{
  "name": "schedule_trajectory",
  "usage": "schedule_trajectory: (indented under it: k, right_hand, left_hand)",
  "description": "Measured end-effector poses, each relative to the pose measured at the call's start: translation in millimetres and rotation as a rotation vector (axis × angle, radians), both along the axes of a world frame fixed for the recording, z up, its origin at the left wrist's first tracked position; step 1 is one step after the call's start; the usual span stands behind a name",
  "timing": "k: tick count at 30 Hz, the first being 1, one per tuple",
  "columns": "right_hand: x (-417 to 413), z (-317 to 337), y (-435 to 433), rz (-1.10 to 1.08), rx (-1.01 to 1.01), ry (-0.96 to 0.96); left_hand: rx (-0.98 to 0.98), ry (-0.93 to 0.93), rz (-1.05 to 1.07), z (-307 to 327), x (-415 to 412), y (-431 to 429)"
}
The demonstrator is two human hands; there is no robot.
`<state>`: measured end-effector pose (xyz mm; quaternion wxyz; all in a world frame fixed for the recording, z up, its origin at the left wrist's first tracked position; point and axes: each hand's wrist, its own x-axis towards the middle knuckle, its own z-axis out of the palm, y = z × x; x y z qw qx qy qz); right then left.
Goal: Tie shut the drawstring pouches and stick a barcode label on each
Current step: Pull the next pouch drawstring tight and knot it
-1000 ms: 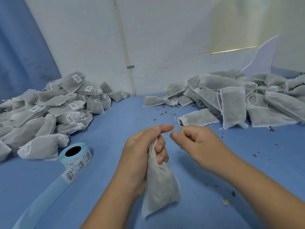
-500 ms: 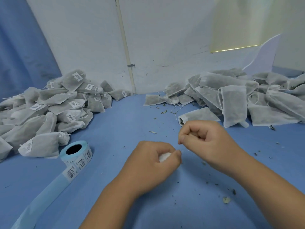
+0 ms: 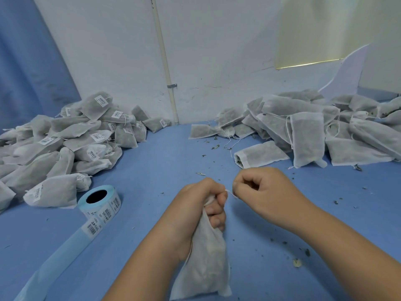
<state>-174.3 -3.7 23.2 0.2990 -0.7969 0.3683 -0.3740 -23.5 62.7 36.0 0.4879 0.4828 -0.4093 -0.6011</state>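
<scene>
My left hand (image 3: pixel 193 207) grips the gathered neck of a white mesh pouch (image 3: pixel 205 263), which hangs down below my fist over the blue table. Just to its right, my right hand (image 3: pixel 262 190) pinches the pouch's thin white drawstring (image 3: pixel 230 193), pulled taut between the two hands. A roll of barcode labels (image 3: pixel 101 203) on blue backing lies at the left, its strip trailing toward the near edge.
A heap of tied, labelled pouches (image 3: pixel 65 140) fills the left side. Pouches without labels (image 3: pixel 303 131) are piled at the right rear against the white wall. Dried herb crumbs (image 3: pixel 301 255) are scattered over the blue table (image 3: pixel 152 170).
Half a second ago my left fist covered the pouch low on the table. Now the pouch hangs below that fist again, and my right hand holds the string closer.
</scene>
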Motion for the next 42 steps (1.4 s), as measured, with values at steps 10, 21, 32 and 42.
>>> schedule_trajectory:
  k: [10, 21, 32, 42]
  right_hand:
    - [-0.8, 6.9, 0.0, -0.124, -0.178, -0.154]
    - [6.4, 6.5, 11.5, 0.077, 0.036, -0.149]
    - [2.7, 15.5, 12.3, 0.128, 0.222, -0.145]
    - [0.4, 15.6, 8.7, 0.312, 0.492, -0.167]
  left_hand:
    - [0.221, 0.447, -0.083, -3.7, 8.8, -8.8]
    - [0.23, 0.438, -0.093, -5.1, 7.6, -9.1]
    - [0.166, 0.327, -0.121, -4.7, 5.2, -6.9]
    - [0.048, 0.138, -0.183, -4.4, 7.3, -3.2]
